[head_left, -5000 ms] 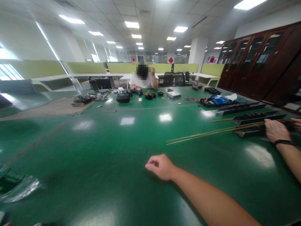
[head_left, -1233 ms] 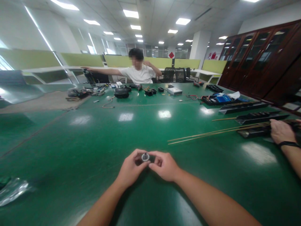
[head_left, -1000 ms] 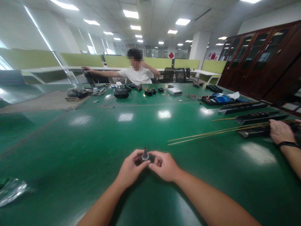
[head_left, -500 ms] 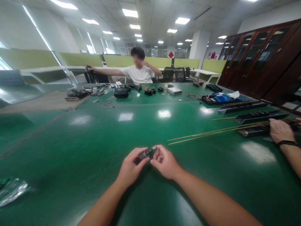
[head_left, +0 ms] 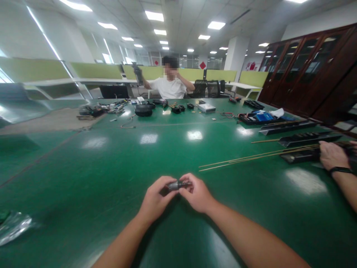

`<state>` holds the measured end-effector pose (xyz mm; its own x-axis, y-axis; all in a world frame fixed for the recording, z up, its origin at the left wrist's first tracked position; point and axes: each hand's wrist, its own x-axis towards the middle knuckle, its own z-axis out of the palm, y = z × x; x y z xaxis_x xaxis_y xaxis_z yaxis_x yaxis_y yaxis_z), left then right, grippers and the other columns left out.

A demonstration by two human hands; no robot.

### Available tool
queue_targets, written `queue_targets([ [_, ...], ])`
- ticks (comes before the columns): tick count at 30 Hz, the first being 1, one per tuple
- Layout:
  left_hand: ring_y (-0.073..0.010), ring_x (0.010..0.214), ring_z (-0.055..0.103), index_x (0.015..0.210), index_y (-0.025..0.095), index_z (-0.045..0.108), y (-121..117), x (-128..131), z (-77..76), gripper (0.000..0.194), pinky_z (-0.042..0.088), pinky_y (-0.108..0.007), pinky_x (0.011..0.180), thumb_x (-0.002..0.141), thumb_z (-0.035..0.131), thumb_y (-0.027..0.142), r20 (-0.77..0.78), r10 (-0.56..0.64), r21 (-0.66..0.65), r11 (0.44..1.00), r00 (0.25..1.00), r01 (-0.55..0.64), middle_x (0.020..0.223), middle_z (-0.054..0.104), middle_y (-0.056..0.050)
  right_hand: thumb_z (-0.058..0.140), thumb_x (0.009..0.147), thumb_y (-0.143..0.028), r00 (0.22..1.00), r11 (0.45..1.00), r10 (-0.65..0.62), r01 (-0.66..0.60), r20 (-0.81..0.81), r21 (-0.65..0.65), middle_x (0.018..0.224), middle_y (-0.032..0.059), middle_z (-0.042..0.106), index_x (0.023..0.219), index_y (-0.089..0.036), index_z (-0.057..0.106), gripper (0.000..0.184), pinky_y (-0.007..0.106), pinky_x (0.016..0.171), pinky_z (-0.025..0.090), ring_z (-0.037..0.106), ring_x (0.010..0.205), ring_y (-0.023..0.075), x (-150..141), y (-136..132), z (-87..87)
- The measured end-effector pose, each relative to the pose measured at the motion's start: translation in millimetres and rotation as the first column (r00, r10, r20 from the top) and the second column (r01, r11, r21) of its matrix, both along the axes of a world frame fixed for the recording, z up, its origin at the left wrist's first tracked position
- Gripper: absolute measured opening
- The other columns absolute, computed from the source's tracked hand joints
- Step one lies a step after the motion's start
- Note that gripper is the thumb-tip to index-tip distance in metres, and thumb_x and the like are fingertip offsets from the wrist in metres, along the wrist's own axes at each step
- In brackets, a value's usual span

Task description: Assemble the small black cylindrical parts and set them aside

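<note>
From here, the small metal piece lies crosswise on the wearer's side of the thin rods, thick end pinched by the left hand, slim end by the right hand's nearly closed grip.

surface: glossy green
ceiling: pale, lit panels
windows: bright, beyond left edge
partitions: yellow-green, beyond far edge
chairs: black, near far edge
cabinet: dark red-brown, glass-fronted, beyond far right corner

Glossy green tabletop; held cylinder metallic grey, smooth.
</note>
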<state>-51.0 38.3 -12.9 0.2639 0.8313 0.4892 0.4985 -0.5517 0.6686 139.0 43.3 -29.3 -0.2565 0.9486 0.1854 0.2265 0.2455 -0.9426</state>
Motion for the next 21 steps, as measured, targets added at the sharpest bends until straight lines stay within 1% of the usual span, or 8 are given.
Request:
queue_targets([
  [4,-0.0175,0.092,0.063,0.104,0.023,0.066,-0.8,-0.4,-0.4,0.020,0.050,-0.029,0.084,0.085,0.069,0.025,-0.003,-0.006,-0.002,1.000,1.000,0.005,0.100,0.067,-0.004,0.061,0.082,-0.023,1.000,1.000,0.008,-0.008,-0.005,-0.010,0.083,0.0003,0.067,0.097,-0.020,0.063,0.015,0.023,0.061,0.048,0.060,0.066,0.0128,-0.3,1.2,-0.4],
  [9,-0.0187,0.092,0.064,0.105,0.022,0.067,-0.4,0.7,-0.1,0.021,0.052,-0.030,0.082,0.085,0.068,0.028,0.008,0.012,-0.019,1.000,1.000,-0.012,0.101,0.068,-0.005,0.061,0.084,-0.025,1.000,0.999,0.022,-0.022,-0.023,-0.024,0.079,-0.0004,0.066,0.099,-0.020,0.064,0.016,0.022,0.058,0.048,0.060,0.063,0.0126,0.4,1.3,0.5],
  [13,-0.0197,0.092,0.064,0.103,0.021,0.068,0.1,3.1,1.2,0.021,0.054,-0.031,0.081,0.085,0.068,0.030,0.010,0.028,-0.027,0.999,1.000,-0.028,0.100,0.068,-0.006,0.060,0.084,-0.025,0.999,0.999,0.020,-0.022,-0.045,-0.042,0.081,-0.0001,0.066,0.098,-0.020,0.064,0.015,0.022,0.055,0.048,0.059,0.060,0.0117,0.4,1.9,0.3],
  [21,-0.0202,0.093,0.065,0.104,0.022,0.070,-0.1,1.8,2.1,0.022,0.055,-0.031,0.081,0.083,0.069,0.031,0.021,0.060,-0.028,0.998,0.998,-0.059,0.102,0.069,-0.007,0.061,0.084,-0.026,0.998,0.998,0.006,-0.009,-0.060,-0.065,0.076,-0.0012,0.065,0.096,-0.020,0.063,0.013,0.021,0.051,0.045,0.056,0.054,0.0104,0.9,4.2,0.3],
])
